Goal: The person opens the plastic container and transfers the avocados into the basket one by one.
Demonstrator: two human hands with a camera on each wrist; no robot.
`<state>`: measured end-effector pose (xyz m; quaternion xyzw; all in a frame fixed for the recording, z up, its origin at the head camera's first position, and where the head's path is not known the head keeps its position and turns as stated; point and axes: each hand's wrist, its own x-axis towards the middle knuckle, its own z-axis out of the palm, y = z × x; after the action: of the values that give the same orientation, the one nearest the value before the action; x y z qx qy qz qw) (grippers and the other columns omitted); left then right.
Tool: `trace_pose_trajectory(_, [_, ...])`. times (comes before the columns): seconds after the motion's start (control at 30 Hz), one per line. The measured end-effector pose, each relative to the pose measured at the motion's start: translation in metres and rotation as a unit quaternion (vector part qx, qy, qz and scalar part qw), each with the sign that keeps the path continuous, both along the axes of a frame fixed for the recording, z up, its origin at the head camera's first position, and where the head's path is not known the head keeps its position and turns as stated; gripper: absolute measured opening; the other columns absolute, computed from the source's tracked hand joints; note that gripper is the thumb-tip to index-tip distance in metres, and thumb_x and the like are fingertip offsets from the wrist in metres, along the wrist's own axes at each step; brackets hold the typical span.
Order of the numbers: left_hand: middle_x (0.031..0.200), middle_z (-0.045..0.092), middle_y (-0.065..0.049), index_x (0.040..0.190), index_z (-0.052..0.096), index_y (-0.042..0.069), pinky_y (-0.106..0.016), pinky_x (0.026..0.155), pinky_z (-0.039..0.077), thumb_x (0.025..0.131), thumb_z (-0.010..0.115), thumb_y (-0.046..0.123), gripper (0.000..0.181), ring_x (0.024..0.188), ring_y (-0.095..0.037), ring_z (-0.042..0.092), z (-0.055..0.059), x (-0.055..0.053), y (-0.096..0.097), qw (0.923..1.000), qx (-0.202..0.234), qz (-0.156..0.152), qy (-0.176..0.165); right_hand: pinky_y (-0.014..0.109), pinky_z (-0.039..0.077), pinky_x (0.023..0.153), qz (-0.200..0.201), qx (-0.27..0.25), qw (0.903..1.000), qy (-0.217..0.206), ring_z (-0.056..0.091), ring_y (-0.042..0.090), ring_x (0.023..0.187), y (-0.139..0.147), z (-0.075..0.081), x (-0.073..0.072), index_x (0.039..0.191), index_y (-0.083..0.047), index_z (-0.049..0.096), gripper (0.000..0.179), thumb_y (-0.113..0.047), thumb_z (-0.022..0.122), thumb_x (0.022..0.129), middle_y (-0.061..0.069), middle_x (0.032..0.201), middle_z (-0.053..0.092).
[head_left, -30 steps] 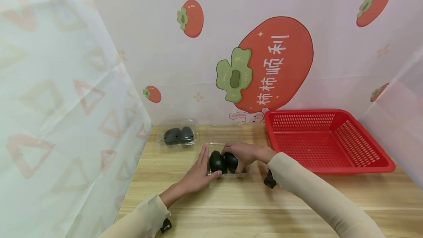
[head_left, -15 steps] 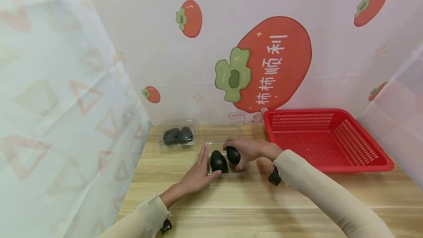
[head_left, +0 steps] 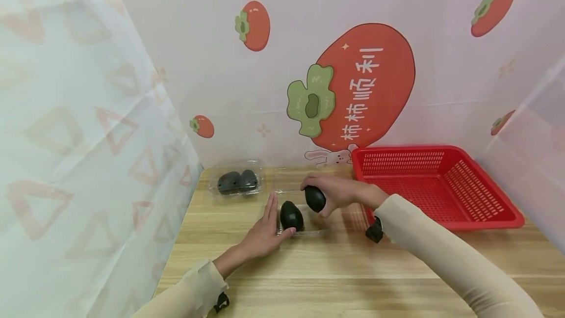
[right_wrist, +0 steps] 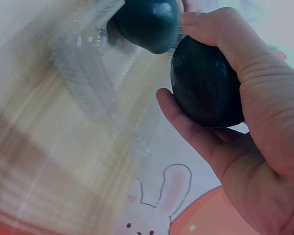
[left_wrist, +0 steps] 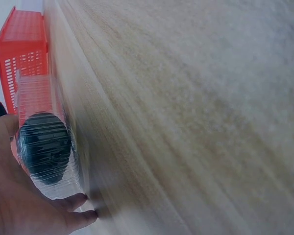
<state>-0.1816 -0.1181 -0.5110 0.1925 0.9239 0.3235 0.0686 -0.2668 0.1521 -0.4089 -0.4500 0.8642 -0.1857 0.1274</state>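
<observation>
Before a persimmon-print backdrop (head_left: 260,87), on a wood-grain surface (head_left: 282,278): gripping dark fruit (head_left: 315,198) just clear of transparent container (head_left: 313,232) with curled fingers and thumb of right hand (head_left: 334,192); spanning container's left side with straight-fingered left hand (head_left: 263,233), close to second fruit (head_left: 292,216) inside. Likely at lifting-out step; calls next for steady grip and a still container.

- White Chinese characters "柿柿顺利" (head_left: 359,94) stand on the large, rounded, orange-red printed persimmon (head_left: 390,82), on the pale backdrop (head_left: 176,38) beyond the right hand (head_left: 333,191).
- Pale marks on its green, lobed calyx (head_left: 324,75), also beyond that hand, are illegible.
</observation>
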Motion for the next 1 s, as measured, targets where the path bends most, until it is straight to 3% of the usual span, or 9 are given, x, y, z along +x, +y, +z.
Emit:
trace_pose_trajectory(0.4, [0.178,-0.011,-0.012,0.17,-0.003,0.003,-0.06,0.112,0.044,0.104,0.058,0.06,0.106,0.146,-0.045,0.045,0.0,0.0,0.0,1.0,0.004,-0.003,-0.004,0.041,0.058,0.095,-0.032,-0.003,0.9976,0.061,0.062,0.023,0.114,0.012,0.025,-0.004,0.139,-0.012,0.061,0.077,-0.034,0.096,0.074,0.004,0.135,0.062])
trace_pose_trajectory(0.53, [0.178,-0.012,-0.012,0.169,-0.004,0.003,-0.06,0.112,0.045,0.104,0.058,0.06,0.107,0.146,-0.045,0.045,0.001,0.0,-0.001,1.0,0.002,-0.004,-0.005,0.047,0.055,0.1,-0.026,-0.023,0.9965,0.075,0.058,0.028,0.127,0.018,0.032,-0.006,0.137,-0.011,0.061,0.077,-0.034,0.098,0.073,0.009,0.141,0.061])
trace_pose_trajectory(0.67, [0.178,-0.012,-0.014,0.169,-0.004,0.002,-0.06,0.111,0.046,0.104,0.059,0.059,0.107,0.146,-0.045,0.045,0.001,0.0,-0.001,1.0,0.001,-0.009,-0.003,0.049,0.055,0.099,-0.028,-0.033,0.9949,0.091,0.056,0.029,0.13,0.025,0.036,-0.008,0.135,-0.012,0.062,0.076,-0.034,0.098,0.072,0.009,0.141,0.061])
trace_pose_trajectory(0.9, [0.178,-0.01,-0.016,0.169,-0.001,0.0,-0.061,0.111,0.046,0.104,0.059,0.058,0.106,0.146,-0.047,0.045,0.001,0.001,-0.001,1.0,0.005,-0.006,0.002,0.043,0.061,0.093,-0.06,-0.045,0.9947,0.071,0.06,0.028,0.12,0.038,0.045,-0.011,0.139,-0.014,0.061,0.076,-0.03,0.098,0.074,0.007,0.144,0.058])
trace_pose_trajectory(1.0, [0.178,-0.009,-0.017,0.169,0.0,-0.001,-0.061,0.111,0.046,0.103,0.06,0.057,0.107,0.145,-0.048,0.045,0.001,0.001,-0.001,1.0,0.006,-0.004,0.004,0.043,0.06,0.092,-0.077,-0.047,0.9938,0.065,0.059,0.027,0.116,0.044,0.049,-0.013,0.14,-0.014,0.06,0.078,-0.028,0.098,0.074,0.007,0.137,0.059])
